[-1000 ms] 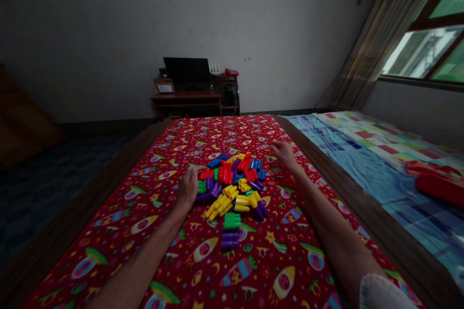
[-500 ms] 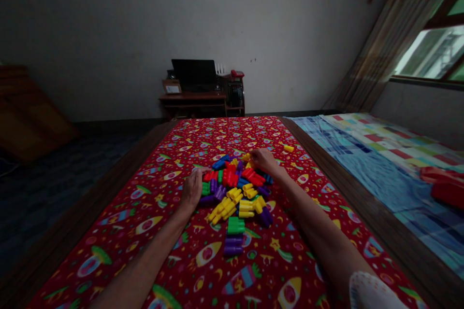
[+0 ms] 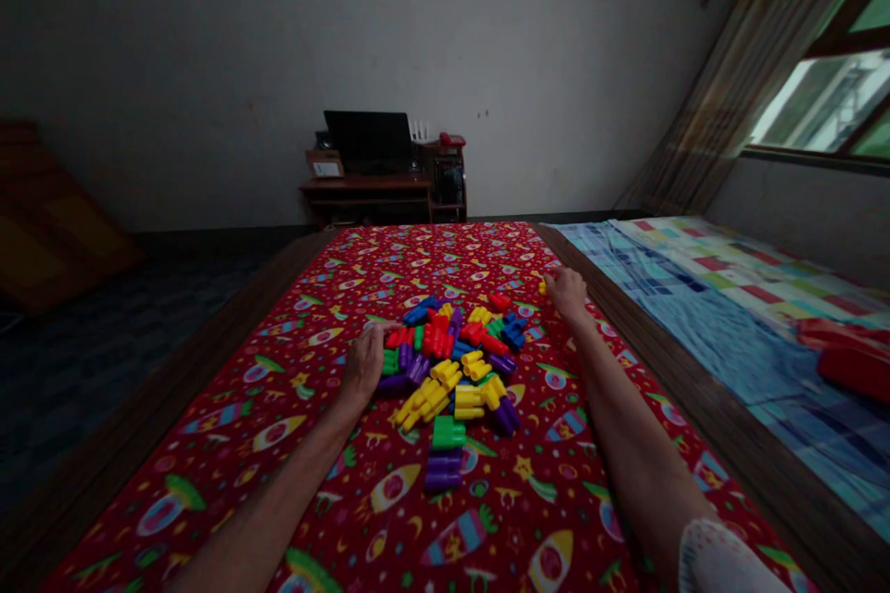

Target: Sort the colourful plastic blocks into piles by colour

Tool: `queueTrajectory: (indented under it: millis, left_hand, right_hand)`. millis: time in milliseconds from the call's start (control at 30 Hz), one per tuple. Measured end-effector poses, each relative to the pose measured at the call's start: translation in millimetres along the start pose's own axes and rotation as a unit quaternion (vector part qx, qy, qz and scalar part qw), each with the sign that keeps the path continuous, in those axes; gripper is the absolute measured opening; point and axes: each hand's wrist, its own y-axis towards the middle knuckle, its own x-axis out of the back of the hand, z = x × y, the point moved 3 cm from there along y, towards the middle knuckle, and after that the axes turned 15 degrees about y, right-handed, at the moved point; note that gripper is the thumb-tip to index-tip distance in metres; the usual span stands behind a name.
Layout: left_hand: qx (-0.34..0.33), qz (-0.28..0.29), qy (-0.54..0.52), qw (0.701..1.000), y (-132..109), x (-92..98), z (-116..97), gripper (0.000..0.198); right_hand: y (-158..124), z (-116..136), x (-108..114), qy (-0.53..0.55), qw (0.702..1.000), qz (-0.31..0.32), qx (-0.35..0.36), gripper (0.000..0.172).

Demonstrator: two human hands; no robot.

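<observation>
A heap of plastic building blocks in several colours lies on a red patterned cloth (image 3: 292, 445). My left hand (image 3: 364, 359) rests at the heap's left edge, fingers reaching towards a red block (image 3: 398, 337) and beside a green block (image 3: 390, 362). It appears to hold nothing. Right of the heap, my right hand (image 3: 567, 294) has its fingers closed on a small yellow block (image 3: 543, 287), which they partly cover. Nearest me, a green block (image 3: 449, 433) lies just beyond purple blocks (image 3: 443, 470). Yellow blocks (image 3: 427, 397) sit along the near side of the heap.
The cloth covers a table with dark wooden edges (image 3: 612, 296). To the right is a bed with blue and checked covers (image 3: 660, 315). A desk (image 3: 368, 185) with a black monitor (image 3: 368, 139) stands against the far wall. A wooden cabinet (image 3: 56, 222) is at left.
My right hand has moved right, from the heap's far side to the lone yellow block. A red block and blue blocks it covered now show. My left hand stays nearly where it was.
</observation>
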Motion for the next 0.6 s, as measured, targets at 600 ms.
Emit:
queueTrajectory:
  millis: [600]
  left_hand:
    - [0.002, 0.003, 0.005, 1.000, 0, 1.1, -2, 0.052]
  right_hand:
    - [-12, 47, -22, -0.017, 0.977, 0.154, 0.145, 0.046]
